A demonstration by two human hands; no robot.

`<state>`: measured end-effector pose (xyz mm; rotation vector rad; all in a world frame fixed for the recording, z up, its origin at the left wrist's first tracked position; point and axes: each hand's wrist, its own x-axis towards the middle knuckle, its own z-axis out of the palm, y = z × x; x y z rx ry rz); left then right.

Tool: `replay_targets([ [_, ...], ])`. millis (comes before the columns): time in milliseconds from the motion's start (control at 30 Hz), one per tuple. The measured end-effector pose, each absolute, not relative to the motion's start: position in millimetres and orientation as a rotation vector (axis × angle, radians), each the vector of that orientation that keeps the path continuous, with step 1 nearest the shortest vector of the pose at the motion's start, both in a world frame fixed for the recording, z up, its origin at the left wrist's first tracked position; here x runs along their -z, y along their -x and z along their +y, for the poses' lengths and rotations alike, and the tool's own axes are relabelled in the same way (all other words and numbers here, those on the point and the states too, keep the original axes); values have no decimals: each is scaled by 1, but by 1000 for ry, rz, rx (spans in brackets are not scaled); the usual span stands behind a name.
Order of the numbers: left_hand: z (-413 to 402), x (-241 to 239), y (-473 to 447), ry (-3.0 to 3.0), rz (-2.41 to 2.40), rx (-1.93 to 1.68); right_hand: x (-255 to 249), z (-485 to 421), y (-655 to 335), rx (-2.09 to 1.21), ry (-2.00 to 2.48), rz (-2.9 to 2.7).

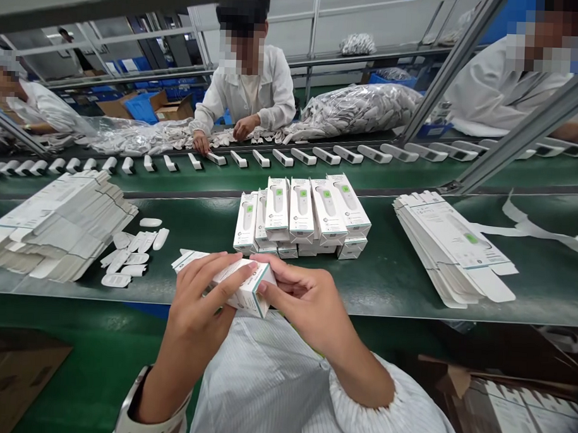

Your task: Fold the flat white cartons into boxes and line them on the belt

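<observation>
One small white thermometer carton (248,292), gripped from both sides by the left hand (195,308) and right hand (305,299), fingers closed round it just above the near edge of the green belt (386,277), its underside hidden. Behind it stand six packed boxes (302,210) on a partly hidden lower layer, with two stacks of flat blanks, one left (56,224) and one right (451,247), and roughly ten loose white pouches (131,256). On the far belt lies a row of thermometers (303,156), cut off at both ends and uncountable, with a co-worker (255,89) reaching among them.

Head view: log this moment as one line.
left hand: grips thermometer box | right hand: holds its end | behind: stacked closed boxes | right: flat cartons | surface: green belt
</observation>
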<state>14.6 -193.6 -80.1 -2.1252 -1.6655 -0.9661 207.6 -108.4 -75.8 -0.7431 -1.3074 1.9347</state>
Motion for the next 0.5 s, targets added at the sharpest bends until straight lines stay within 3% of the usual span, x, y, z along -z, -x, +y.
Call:
replay_targets([
  [267, -197, 81, -1, 2260, -1777, 1126, 78, -110, -215, -2021, 596, -1307],
  [500, -198, 82, 2, 2232, -1759, 1082, 73, -113, -204, -1822, 720, -1491],
])
